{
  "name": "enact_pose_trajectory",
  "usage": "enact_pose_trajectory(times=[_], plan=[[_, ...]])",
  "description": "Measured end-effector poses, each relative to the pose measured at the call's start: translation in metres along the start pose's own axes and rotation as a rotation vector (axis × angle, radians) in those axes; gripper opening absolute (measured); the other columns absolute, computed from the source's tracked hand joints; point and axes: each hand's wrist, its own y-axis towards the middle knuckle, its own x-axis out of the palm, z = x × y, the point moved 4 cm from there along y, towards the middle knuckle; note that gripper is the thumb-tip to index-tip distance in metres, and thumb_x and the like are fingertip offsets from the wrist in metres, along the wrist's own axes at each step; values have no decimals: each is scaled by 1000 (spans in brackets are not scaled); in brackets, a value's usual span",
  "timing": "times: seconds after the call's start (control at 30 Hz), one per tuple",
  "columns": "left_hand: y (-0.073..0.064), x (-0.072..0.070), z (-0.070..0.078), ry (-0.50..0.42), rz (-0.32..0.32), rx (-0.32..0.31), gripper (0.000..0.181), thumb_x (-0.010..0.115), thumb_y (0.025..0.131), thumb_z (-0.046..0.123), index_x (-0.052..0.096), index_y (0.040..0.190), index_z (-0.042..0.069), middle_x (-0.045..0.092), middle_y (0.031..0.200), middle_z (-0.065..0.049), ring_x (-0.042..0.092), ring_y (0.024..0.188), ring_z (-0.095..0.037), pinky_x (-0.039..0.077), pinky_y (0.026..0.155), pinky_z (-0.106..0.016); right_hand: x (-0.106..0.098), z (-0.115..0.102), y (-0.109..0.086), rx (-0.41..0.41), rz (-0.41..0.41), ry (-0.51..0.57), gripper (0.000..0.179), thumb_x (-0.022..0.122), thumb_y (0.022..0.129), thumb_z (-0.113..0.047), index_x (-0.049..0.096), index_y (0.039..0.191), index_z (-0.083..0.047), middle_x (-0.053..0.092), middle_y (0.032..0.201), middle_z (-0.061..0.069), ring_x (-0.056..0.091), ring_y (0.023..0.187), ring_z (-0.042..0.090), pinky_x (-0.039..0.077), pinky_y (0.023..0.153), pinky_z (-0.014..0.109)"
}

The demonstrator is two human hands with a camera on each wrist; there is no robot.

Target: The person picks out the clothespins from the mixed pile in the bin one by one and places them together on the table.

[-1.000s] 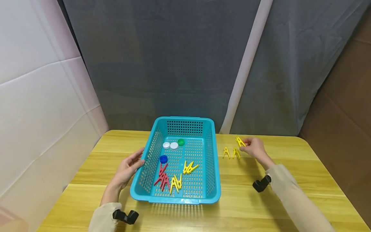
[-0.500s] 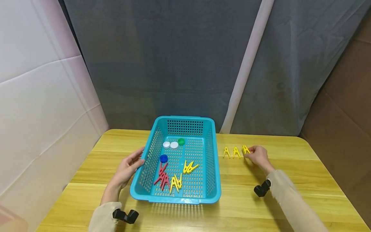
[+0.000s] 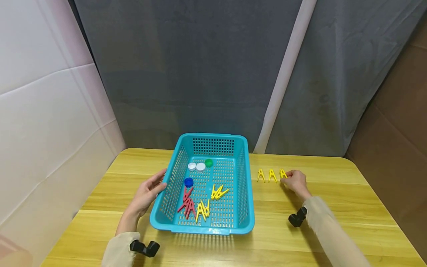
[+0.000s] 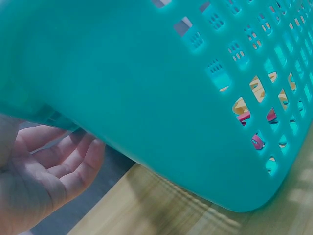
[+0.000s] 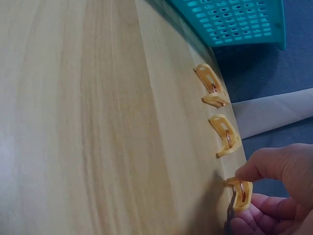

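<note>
My left hand [image 3: 144, 195] holds the left rim of a turquoise plastic basket [image 3: 250, 200]; its fingers curl beneath the rim in the left wrist view. To the basket's right, my right hand [image 3: 296, 182] pinches a yellow clothespin [image 5: 243, 196] between thumb and fingers, at table level. Two more yellow clothespins stand in a row beside it, one nearest the basket [image 3: 261, 175] and one in the middle [image 3: 272, 175]. Inside the basket lie yellow clothespins [image 3: 202, 210], others of the same yellow [image 3: 218, 192], and red clothespins [image 3: 188, 207].
Bottle caps also lie in the basket: a blue cap [image 3: 188, 182], a green cap [image 3: 208, 163] and two white caps [image 3: 200, 167]. The wooden table [image 3: 300, 237] ends at a dark grey curtain [image 3: 200, 74] behind.
My right hand has lowered the yellow clothespin from above the middle one to the right end of the row, and still pinches it. The left hand and basket stay in place.
</note>
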Motion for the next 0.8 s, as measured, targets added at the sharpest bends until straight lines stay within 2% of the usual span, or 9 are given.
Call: enact_pose_trajectory(times=[0.23,0.4,0.5,0.63,0.8], plan=[[-1,1,-1,-4,7,-14,55,51,96,6,28,144,-6,36,136,-32,56,98,1,51,78,-21,4,1,-1,77,-26,-13,30,69,76,-6,58,97,11,58,92,20,51,83,29,47,69,36],[-1,1,-1,-3,11,-20,55,51,96,6,28,144,-6,36,136,-32,56,97,1,51,78,-20,3,0,-2,78,-39,-18,30,71,78,-10,57,96,10,56,90,19,50,79,28,45,64,32],[-1,1,-1,1,9,-18,55,52,96,6,28,144,-6,36,137,-32,56,98,1,51,79,-21,0,-4,-4,36,-26,-20,33,68,82,-14,57,99,11,58,92,22,52,77,27,45,62,32],[-1,0,-1,6,11,-15,55,52,96,6,28,144,-6,36,138,-31,56,98,1,51,79,-21,-8,-16,-7,-46,0,-11,38,63,86,-16,56,108,14,59,93,23,53,76,27,47,67,38],[0,0,0,9,5,-15,55,51,96,6,27,145,-5,36,138,-31,55,98,1,51,79,-20,-18,-44,-10,-105,-6,29,39,60,89,-18,56,114,12,58,90,18,52,75,25,44,63,31]])
